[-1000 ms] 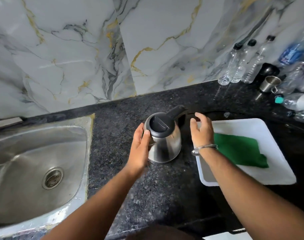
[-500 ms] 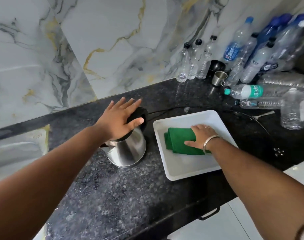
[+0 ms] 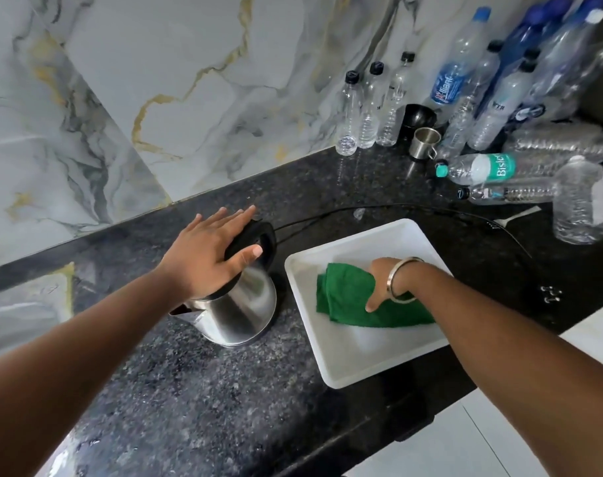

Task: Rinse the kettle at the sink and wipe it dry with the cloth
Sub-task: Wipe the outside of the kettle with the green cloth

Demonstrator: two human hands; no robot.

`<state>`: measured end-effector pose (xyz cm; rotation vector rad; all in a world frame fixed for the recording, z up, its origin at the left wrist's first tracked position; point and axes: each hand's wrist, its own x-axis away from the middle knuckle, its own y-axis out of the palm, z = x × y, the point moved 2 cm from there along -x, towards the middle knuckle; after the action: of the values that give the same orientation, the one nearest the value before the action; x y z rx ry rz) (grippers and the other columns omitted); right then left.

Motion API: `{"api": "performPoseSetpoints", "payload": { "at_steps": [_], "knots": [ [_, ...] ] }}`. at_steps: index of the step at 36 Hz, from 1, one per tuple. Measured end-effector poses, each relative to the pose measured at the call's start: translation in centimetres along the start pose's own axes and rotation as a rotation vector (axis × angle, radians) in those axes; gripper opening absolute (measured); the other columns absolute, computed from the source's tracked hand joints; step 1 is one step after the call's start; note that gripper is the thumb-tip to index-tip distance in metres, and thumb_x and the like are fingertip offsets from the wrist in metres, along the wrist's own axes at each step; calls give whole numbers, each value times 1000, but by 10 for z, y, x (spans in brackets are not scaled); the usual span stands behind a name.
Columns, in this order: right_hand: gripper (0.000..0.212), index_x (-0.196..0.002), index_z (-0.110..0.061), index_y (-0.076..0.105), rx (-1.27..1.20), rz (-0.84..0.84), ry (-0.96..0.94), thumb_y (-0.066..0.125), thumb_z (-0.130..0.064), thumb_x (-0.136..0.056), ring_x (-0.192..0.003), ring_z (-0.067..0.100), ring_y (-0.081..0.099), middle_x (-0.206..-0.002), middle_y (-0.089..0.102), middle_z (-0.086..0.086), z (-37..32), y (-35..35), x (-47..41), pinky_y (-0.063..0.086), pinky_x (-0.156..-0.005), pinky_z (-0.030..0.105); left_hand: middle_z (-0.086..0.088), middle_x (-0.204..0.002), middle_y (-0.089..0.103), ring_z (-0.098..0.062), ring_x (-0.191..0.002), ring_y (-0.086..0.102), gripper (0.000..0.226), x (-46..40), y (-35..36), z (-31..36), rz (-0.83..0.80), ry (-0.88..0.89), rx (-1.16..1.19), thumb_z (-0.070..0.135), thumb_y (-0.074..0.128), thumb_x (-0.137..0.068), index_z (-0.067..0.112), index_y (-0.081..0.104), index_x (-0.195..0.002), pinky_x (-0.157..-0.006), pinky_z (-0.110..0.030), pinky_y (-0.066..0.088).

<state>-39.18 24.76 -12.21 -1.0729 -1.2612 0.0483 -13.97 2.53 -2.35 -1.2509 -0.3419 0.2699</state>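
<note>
A steel kettle (image 3: 239, 313) with a black lid and handle stands upright on the dark granite counter (image 3: 196, 401). My left hand (image 3: 203, 258) lies flat on its lid, fingers spread, thumb along the lid's right edge. To the right, a green cloth (image 3: 344, 290) lies folded in a white tray (image 3: 368, 359). My right hand (image 3: 384, 282), with a metal bangle at the wrist, curls over the cloth and grips it; the fingertips are hidden in the fabric. The steel sink (image 3: 21, 311) shows only as a corner at the left edge.
Several plastic bottles (image 3: 482, 98) stand and lie along the back right, beside a small steel cup (image 3: 425, 142) and a black cup. A black cord (image 3: 379, 210) runs behind the tray. A fork (image 3: 515, 216) lies near the bottles. The counter's front edge drops to a white floor at lower right.
My right hand has closed over the green cloth and bunched it. My left hand stays flat on the kettle lid. The view has shifted slightly.
</note>
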Motion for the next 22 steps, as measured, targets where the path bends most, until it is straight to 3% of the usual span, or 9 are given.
{"api": "performPoseSetpoints", "payload": {
  "at_steps": [3,6,9,12,17,22],
  "knots": [
    [68,-105,-19,60,-231,-62,2,81,-58,-54,-85,21,65,-97,67,0,-1,5,5,56,-83,40,-7,-165,37,-30,-157,23,87,1,-1,2,6,-9,7,79,18,-90,33,16,-163,-127,-57,16],
    [65,-115,-15,62,-557,-153,25,87,-40,-60,-97,25,66,-109,70,6,-4,14,11,54,-92,44,-7,-164,38,-30,-156,24,84,2,-2,1,6,-17,17,77,18,-91,33,17,-163,-127,-57,16],
    [51,-111,-14,66,-853,-120,36,87,-28,-66,-95,27,70,-106,73,9,-12,17,18,55,-90,44,-7,-164,38,-30,-157,24,82,4,-4,2,12,-27,37,74,18,-92,33,20,-162,-127,-56,15],
    [36,-104,-15,69,-1087,37,33,83,-27,-72,-90,27,70,-101,75,10,-28,13,29,55,-88,42,-6,-165,37,-30,-157,23,81,5,-6,4,13,-37,56,71,18,-91,32,22,-162,-127,-56,13],
    [19,-90,-23,69,-1217,389,-43,77,-31,-75,-84,18,69,-90,75,-1,-72,-6,63,53,-75,31,-4,-166,36,-30,-158,20,69,4,-8,1,8,-30,43,60,24,-97,34,22,-162,-127,-59,6],
    [24,-104,-12,68,-1261,663,-148,70,-22,-82,-93,28,68,-100,74,8,-139,-18,97,55,-82,38,-2,-167,34,-32,-158,18,55,4,-10,-5,70,-84,16,55,28,-104,45,28,-158,-123,-67,-2]
  ]
}}
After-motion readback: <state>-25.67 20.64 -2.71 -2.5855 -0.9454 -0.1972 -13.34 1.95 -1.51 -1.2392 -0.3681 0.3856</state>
